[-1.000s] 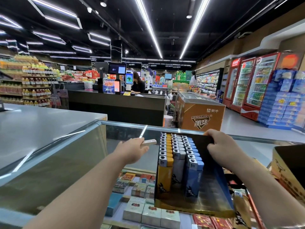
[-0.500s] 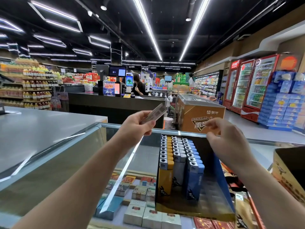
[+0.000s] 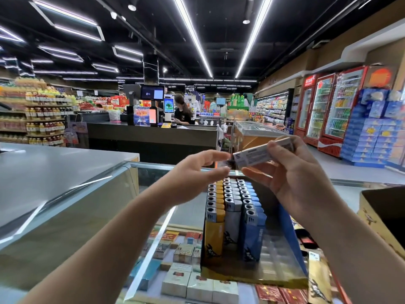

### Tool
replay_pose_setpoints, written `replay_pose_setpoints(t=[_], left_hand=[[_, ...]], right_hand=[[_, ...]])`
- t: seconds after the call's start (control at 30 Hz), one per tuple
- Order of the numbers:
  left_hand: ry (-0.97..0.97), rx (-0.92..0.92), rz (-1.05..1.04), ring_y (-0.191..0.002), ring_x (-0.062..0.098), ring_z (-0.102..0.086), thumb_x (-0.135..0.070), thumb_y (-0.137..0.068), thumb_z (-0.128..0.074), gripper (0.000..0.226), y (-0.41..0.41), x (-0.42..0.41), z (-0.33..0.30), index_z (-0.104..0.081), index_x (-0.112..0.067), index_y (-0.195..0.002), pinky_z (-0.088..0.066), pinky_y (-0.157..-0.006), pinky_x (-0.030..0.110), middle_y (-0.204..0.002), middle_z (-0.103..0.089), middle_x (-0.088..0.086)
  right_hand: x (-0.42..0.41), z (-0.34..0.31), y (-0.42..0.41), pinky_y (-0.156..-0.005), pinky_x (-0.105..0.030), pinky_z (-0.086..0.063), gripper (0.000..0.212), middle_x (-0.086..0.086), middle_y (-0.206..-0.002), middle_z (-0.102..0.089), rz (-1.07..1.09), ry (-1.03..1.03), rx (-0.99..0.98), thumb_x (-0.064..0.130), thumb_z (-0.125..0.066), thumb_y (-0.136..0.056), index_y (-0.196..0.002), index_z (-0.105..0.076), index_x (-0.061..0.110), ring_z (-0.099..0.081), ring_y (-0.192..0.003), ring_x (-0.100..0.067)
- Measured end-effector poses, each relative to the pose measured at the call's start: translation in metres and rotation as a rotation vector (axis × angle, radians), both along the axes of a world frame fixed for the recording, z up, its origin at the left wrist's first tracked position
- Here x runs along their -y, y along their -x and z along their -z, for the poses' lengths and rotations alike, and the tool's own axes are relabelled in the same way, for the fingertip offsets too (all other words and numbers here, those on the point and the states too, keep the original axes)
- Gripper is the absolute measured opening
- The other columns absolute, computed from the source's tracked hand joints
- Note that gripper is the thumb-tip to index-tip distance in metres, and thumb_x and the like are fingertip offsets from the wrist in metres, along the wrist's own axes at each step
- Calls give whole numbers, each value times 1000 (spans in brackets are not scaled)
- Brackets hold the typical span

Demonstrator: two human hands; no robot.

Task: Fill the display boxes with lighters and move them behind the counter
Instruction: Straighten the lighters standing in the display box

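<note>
A dark display box (image 3: pixel 287 229) with a gold floor stands on the glass counter (image 3: pixel 83 207). It holds three rows of upright lighters (image 3: pixel 232 207): yellow, pale grey and blue. The box's right part holds none. Above the box my right hand (image 3: pixel 295 178) grips a pale grey lighter (image 3: pixel 256 155), held almost level with its dark head pointing left. My left hand (image 3: pixel 192 174) is spread, its fingertips right beside that dark head, and I cannot tell whether they touch it.
A second brown cardboard box (image 3: pixel 383 216) stands at the right edge of the counter. Cigarette packs (image 3: pixel 197 284) lie under the glass. A grey countertop (image 3: pixel 54 163) lies to the left. A checkout desk (image 3: pixel 153 137) with a person stands beyond.
The lighter went from my left hand to my right hand. Both hands rose from the counter and box to above the box. My left hand's fingers spread.
</note>
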State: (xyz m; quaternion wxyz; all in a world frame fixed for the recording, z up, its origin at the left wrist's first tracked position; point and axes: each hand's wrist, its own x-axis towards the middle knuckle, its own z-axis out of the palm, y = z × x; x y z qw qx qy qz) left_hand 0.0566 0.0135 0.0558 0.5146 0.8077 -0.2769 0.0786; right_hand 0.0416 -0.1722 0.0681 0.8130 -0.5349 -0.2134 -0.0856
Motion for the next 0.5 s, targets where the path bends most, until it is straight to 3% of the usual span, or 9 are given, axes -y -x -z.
replay_pose_setpoints(t=[0.1,0.2,0.27,0.37,0.43,0.5], left_hand=[[-89,-120,-40,-104,7,-58,-30,-90,-55,16,-3,-1,4,-53,-40,-103,-47,-87,27,-115,-60,-7],[-4,-64,52,-94,2,-63,-42,-80,-59,26,5,2,-2,-63,-34,-104,-49,-75,18,-106,-68,-11],[82,-17,164,-86,1,-66,-41,-75,-62,30,13,6,-7,-65,-30,-102,-49,-69,12,-94,-71,-12],[136,104,156,-77,8,-68,-31,-68,-70,30,15,13,-6,-64,-26,-97,-51,-68,15,-81,-71,-8],[194,134,131,-74,13,-69,-25,-67,-72,29,15,15,-5,-63,-18,-94,-52,-67,18,-79,-72,-2],[239,101,127,-73,15,-70,-22,-65,-73,31,13,13,-5,-61,-10,-91,-53,-66,19,-78,-72,2]], right_hand=[[2,-2,1,-52,-37,-57,8,-10,-78,-63,-32,21,-20,13,-46,-93,-86,-45,16,-71,-74,-30],[0,1,1,-48,-31,-55,7,-15,-86,-61,78,200,66,15,-52,-89,-91,-46,18,-70,-69,-24],[-3,2,3,-46,-26,-53,11,-9,-79,-62,149,271,169,18,-56,-85,-91,-47,19,-69,-63,-18],[-8,4,5,-49,-24,-53,22,1,-68,-67,140,323,268,27,-61,-74,-93,-51,19,-68,-60,-15],[-9,6,4,-54,-27,-55,30,0,-67,-67,113,345,270,26,-67,-68,-92,-53,16,-67,-62,-17],[-11,9,3,-64,-28,-56,24,-3,-73,-68,82,370,259,20,-70,-67,-87,-58,11,-67,-70,-18]])
